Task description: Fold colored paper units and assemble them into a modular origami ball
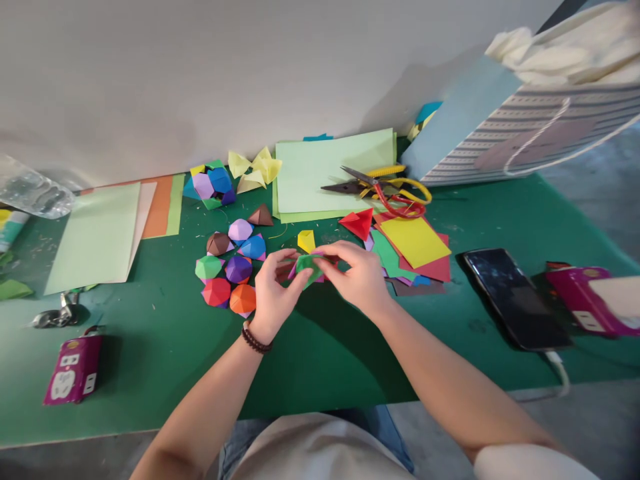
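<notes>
Both hands meet over the green table (325, 360), pinching a folded green paper piece (307, 265) between them: the left hand (273, 293) grips its near edge, the right hand (357, 277) its top (fingers curled tight). Just left of the left hand sits a cluster of folded paper balls (227, 267). Bare green surface lies open toward the table's near edge; a phone (515, 297) lies well right.
</notes>
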Tool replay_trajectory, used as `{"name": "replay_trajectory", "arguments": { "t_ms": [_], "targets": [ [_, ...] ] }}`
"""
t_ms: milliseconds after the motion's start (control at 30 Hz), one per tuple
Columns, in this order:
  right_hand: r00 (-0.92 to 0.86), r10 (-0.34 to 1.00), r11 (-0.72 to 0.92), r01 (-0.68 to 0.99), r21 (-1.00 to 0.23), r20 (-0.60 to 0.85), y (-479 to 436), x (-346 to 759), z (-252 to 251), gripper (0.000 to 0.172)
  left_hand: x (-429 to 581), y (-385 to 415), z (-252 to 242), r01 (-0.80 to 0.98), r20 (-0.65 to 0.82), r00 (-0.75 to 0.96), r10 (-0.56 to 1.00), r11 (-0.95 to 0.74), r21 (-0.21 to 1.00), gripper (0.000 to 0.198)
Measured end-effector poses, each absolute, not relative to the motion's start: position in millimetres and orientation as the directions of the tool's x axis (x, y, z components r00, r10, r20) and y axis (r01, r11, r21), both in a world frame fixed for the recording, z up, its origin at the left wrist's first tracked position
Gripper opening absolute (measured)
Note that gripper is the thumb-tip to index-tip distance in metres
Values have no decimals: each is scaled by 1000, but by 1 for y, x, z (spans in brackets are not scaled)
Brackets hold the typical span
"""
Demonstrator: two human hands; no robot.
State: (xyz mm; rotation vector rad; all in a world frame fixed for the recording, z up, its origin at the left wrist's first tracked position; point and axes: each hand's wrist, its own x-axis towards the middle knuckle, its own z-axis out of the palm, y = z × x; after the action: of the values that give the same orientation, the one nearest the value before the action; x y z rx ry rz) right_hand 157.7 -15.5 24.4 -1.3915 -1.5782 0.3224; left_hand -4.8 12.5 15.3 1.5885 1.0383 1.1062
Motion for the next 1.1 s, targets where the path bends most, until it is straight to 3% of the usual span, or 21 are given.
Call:
{"name": "replay_trajectory", "arguments": {
  "t_ms": [100,167,233,433,567,667,733,800,900,1000,1100],
  "targets": [
    [197,824,334,589,-736,531,-15,162,27,10,-6,10,21,165,370,220,902,-409,898,18],
    [200,789,374,593,-713,581,-15,162,27,11,-8,9,24,238,523,199,829,-559,795,5],
    [180,751,428,599,-677,635,-16,160,27,13,-10,9,25,298,633,188,751,-657,692,6],
    [161,696,488,609,-625,700,-18,154,25,18,-13,9,25,332,699,210,683,-723,606,10],
    [170,731,439,624,-647,661,-18,154,24,16,-13,9,24,279,616,228,754,-656,701,9],
    [258,799,324,577,-750,544,-17,157,22,10,-11,11,21,119,384,220,897,-416,902,24],
    [360,827,233,480,-845,433,-14,160,19,6,-11,12,18,4,222,247,943,-230,973,30],
    [446,835,152,375,-914,322,-12,164,17,4,-10,12,18,2,162,316,935,-171,985,30],
    [474,847,97,307,-947,240,-11,166,18,6,-10,11,21,134,186,431,883,-266,955,31],
    [420,866,121,349,-929,270,-12,161,22,6,-8,11,22,209,152,470,869,-277,938,37],
    [360,874,160,422,-893,326,-15,156,25,3,-7,13,17,214,48,434,900,-155,964,42]
  ]
}}
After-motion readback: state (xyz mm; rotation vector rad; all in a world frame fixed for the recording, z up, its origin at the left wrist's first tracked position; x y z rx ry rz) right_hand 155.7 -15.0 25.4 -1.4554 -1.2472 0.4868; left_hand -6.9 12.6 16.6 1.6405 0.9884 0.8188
